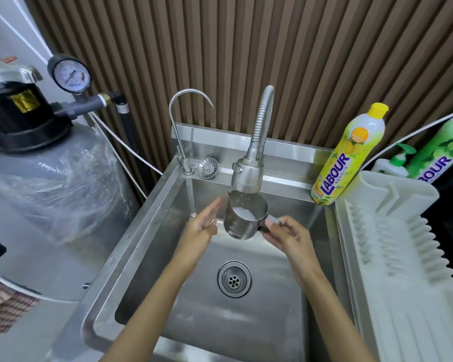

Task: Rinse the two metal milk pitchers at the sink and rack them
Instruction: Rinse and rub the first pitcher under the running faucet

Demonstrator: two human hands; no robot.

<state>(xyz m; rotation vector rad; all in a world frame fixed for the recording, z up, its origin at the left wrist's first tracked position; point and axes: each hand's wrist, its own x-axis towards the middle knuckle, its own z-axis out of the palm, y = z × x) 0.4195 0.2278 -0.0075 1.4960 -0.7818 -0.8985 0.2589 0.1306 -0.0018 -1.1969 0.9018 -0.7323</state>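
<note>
One metal milk pitcher hangs upright over the steel sink, right under the spray head of the flexible faucet. Water runs into it and white foam shows inside. My right hand pinches its handle from the right. My left hand is just left of the pitcher with straight fingers, close to its wall; whether it touches is unclear. A white dish rack stands empty to the right of the sink. I see no second pitcher.
A yellow dish soap bottle stands on the sink's back right corner, with green soap containers behind the rack. A thin gooseneck tap and a loose strainer sit at the back left. A grey filter tank stands left.
</note>
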